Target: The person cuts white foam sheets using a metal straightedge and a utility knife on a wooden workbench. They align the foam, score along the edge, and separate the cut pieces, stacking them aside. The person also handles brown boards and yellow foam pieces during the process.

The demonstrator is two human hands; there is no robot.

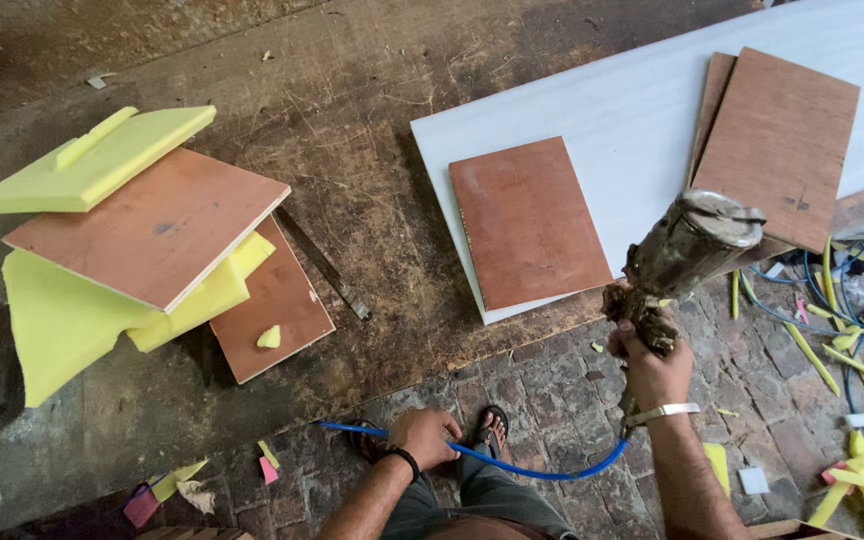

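My right hand (pixel 649 368) grips the handle of a glue-caked spray gun (pixel 687 255), its metal cup tilted up and to the right over the table's edge. A blue air hose (pixel 512 462) runs from the gun's handle down and left to my left hand (pixel 424 435), which is closed around it near my knee. A reddish plywood panel (pixel 527 220) lies flat on a white sheet (pixel 602 120) just left of the gun. Two more plywood panels (pixel 777 145) are stacked on the sheet behind the gun.
A worn wooden table (pixel 352 130) bears, at left, yellow foam pieces (pixel 82 300) layered with plywood boards (pixel 157 225), and a metal strip (pixel 327 265). My sandalled foot (pixel 490 428) stands on the brick floor. Foam offcuts and cables (pixel 852 340) litter the floor at right.
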